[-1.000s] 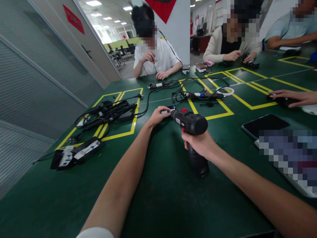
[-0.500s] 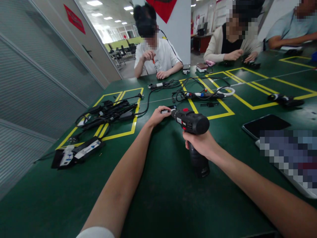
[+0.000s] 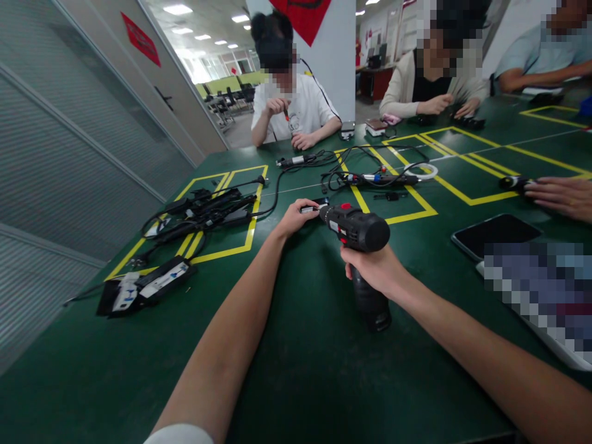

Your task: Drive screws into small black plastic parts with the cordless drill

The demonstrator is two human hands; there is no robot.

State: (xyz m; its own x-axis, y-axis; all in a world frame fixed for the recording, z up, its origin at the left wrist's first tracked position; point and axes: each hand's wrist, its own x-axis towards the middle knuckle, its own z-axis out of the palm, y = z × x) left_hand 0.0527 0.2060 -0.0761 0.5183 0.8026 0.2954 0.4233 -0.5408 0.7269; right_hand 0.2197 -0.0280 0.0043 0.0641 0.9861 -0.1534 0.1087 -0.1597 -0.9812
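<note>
one drill (image 3: pixel 361 229), handle (image 3: pixel 369 302) in right grip (image 3: pixel 372 266), body above

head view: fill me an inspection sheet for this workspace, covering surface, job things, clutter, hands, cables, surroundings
Surface: green table, marked with yellow lines
Job's things: black and red drill, its tip at a small part; exact contact too small to tell
Clutter: phone-like slab at right; black pieces with white labels at left
Hands: left hand holds the small part; right hand grips the drill's handle
Cables: tangled black bundle at left; more dark cables beyond the left hand
Surroundings: person in white shirt opposite; another person's hand at far right
</note>
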